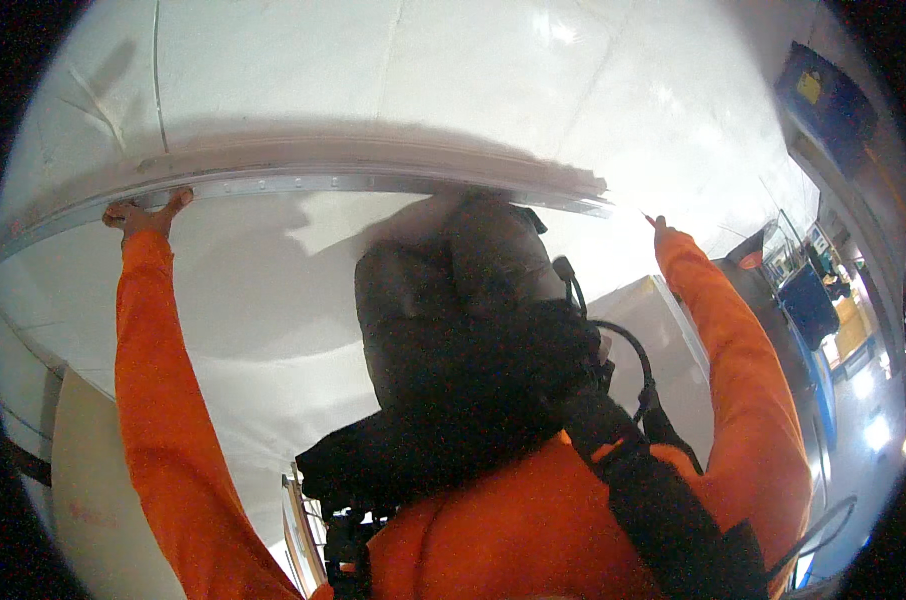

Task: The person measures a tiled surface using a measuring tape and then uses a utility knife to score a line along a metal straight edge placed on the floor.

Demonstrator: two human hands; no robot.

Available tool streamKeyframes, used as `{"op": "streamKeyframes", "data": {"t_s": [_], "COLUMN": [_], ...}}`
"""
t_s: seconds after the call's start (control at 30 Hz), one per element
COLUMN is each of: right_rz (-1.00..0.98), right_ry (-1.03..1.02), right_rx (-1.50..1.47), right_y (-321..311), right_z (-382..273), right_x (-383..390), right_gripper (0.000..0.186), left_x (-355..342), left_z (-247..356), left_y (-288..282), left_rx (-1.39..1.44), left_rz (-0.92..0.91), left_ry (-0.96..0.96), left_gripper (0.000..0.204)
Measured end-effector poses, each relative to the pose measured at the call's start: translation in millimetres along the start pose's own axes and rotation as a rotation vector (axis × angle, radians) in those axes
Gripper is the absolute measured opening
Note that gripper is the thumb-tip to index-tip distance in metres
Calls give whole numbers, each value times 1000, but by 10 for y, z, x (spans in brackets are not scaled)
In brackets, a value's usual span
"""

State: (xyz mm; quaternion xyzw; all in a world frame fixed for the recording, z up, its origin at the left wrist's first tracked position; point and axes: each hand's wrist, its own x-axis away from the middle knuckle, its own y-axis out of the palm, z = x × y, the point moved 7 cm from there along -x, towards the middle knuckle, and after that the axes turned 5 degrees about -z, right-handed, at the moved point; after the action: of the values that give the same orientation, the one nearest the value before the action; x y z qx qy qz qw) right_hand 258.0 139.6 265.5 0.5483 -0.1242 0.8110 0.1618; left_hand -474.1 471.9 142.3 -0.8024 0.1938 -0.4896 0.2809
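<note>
A long straight metal profile lies across the large white board in front of my knees. Near its left part, my left hand presses down at its near edge, thumb and fingers spread apart. Just beyond the profile's right end, my right hand is low over the board with its fingers drawn together. A small reddish tip pokes out from them; whether it is a fingertip or a thin tool is too small to tell. Glare washes out the board around it.
My knees in dark trousers rest against the profile's near side. Black straps and a cable hang off my chest. At right are a dark blue bin and a blue box. A beige panel stands at left.
</note>
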Motion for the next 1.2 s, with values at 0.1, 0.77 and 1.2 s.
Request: {"op": "streamKeyframes", "data": {"t_s": [0.1, 0.77, 1.2], "right_rz": [13, 109, -50], "right_ry": [-147, -677, -16], "right_rx": [-4, 60, -150], "right_y": [-61, -387, 111], "right_z": [-507, -3115, -472], "right_x": [4, 983, -168], "right_gripper": [44, 31, 38], "left_x": [-118, -315, -469], "left_z": [-316, -229, -501], "left_y": [-11, 283, 335], "left_rx": [23, 190, 220], "left_rz": [130, -29, 68], "left_ry": [45, 80, 112], "left_gripper": [135, 161, 138]}}
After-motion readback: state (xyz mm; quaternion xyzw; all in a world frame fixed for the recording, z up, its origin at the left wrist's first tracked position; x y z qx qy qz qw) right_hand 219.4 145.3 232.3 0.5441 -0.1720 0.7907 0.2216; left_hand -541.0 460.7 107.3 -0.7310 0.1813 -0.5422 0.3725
